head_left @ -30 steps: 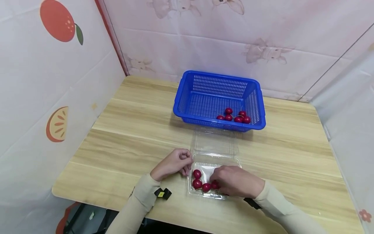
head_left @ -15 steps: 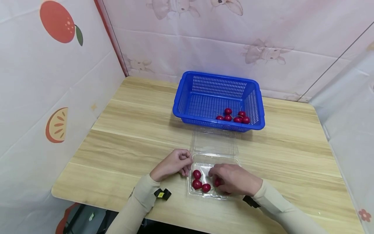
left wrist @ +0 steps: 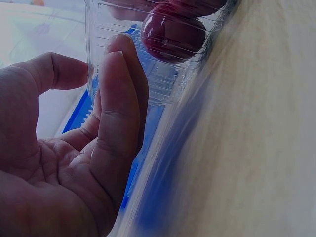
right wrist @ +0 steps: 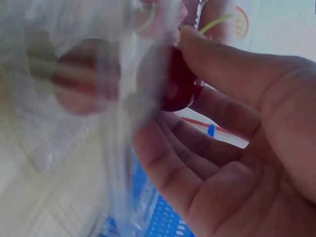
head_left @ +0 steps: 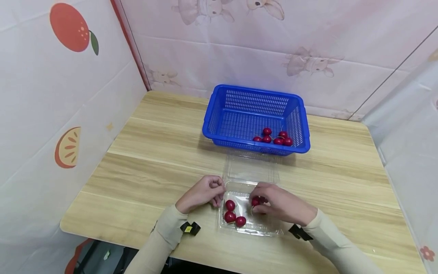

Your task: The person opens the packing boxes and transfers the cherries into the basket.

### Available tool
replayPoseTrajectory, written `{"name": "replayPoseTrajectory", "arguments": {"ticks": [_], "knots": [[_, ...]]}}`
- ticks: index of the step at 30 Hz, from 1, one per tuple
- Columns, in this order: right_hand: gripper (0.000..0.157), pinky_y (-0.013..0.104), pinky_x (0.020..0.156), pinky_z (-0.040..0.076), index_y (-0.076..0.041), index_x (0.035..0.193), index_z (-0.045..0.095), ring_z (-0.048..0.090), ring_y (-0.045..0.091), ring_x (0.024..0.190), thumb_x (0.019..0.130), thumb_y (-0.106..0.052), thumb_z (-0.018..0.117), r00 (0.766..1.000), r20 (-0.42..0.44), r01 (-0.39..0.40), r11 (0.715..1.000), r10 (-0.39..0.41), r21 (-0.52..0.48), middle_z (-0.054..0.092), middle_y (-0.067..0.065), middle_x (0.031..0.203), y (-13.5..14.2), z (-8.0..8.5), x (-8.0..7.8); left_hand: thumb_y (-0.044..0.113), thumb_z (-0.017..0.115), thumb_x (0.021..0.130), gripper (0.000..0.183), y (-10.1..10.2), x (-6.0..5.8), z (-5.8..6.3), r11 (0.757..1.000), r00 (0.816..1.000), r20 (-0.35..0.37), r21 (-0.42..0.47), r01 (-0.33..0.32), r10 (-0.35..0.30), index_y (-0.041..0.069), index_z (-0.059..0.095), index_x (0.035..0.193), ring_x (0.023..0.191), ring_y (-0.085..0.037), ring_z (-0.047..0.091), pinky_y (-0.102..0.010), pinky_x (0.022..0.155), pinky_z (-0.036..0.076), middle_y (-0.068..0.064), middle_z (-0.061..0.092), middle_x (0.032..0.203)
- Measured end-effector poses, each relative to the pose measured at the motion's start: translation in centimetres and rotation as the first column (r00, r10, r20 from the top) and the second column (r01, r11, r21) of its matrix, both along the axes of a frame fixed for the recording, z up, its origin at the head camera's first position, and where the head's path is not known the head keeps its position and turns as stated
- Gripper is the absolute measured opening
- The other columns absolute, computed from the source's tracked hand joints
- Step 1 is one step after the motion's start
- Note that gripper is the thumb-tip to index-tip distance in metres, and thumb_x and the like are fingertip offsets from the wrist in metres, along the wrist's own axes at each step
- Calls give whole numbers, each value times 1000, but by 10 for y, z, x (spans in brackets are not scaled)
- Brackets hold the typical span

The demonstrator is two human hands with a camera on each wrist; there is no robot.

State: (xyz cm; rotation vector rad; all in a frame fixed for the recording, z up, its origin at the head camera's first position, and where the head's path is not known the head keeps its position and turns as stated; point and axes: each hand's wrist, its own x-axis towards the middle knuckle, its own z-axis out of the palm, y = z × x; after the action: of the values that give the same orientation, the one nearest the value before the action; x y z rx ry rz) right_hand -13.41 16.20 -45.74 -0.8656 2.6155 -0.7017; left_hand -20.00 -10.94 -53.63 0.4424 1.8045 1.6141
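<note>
My right hand (head_left: pixel 282 203) pinches a dark red cherry (right wrist: pixel 180 81) between thumb and fingers, over the right half of a clear plastic clamshell box (head_left: pixel 246 230). A thin green stem shows beside it in the right wrist view. Three cherries (head_left: pixel 230 217) lie in the box's near left corner. At the box's left side, my left hand (head_left: pixel 202 193) holds the rim, thumb and curled fingers around the wall, as the left wrist view shows. Part of the box's right side is hidden beneath my right hand.
Behind the box its clear lid (head_left: pixel 251 167) lies folded back on the wooden table (head_left: pixel 154 152). Beyond it stands a blue perforated basket (head_left: pixel 254 91) with several cherries (head_left: pixel 267 139) in its near right part. Printed cloth walls rise at the table's back and sides.
My right hand has lifted a cherry from the front row and moved it toward the back of the box. My left hand stays at the rim.
</note>
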Motion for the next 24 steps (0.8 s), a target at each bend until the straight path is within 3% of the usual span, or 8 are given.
{"name": "replayPoseTrajectory", "arguments": {"ticks": [5, 12, 24], "knots": [[23, 31, 91, 62, -12, 111, 72, 66, 7, 98, 90, -11, 78, 998, -50, 49, 999, -48, 6, 71, -7, 104, 9, 15, -1, 11, 59, 100, 20, 0, 0, 0, 1000, 1000, 3, 5, -3, 3, -9, 59, 103, 54, -12, 62, -24, 51, 59, 0, 65, 69], [21, 32, 86, 64, -13, 106, 70, 69, 8, 93, 88, -8, 79, 989, -80, 126, 992, -128, -29, 71, -7, 98, 20, 41, -11, 11, 58, 100, 20, -1, 1, -1, 1000, 1000, 8, 9, -7, 7, -9, 59, 103, 54, -12, 62, -23, 51, 58, 0, 65, 69], [26, 42, 89, 65, -9, 114, 68, 75, 23, 100, 90, -11, 79, 945, -94, 311, 950, -313, -35, 71, 7, 111, 49, 86, -52, 13, 59, 100, 19, 0, 2, 0, 1000, 1000, 7, 10, -5, 5, -6, 60, 100, 54, -12, 61, -23, 52, 58, 0, 64, 70]]}}
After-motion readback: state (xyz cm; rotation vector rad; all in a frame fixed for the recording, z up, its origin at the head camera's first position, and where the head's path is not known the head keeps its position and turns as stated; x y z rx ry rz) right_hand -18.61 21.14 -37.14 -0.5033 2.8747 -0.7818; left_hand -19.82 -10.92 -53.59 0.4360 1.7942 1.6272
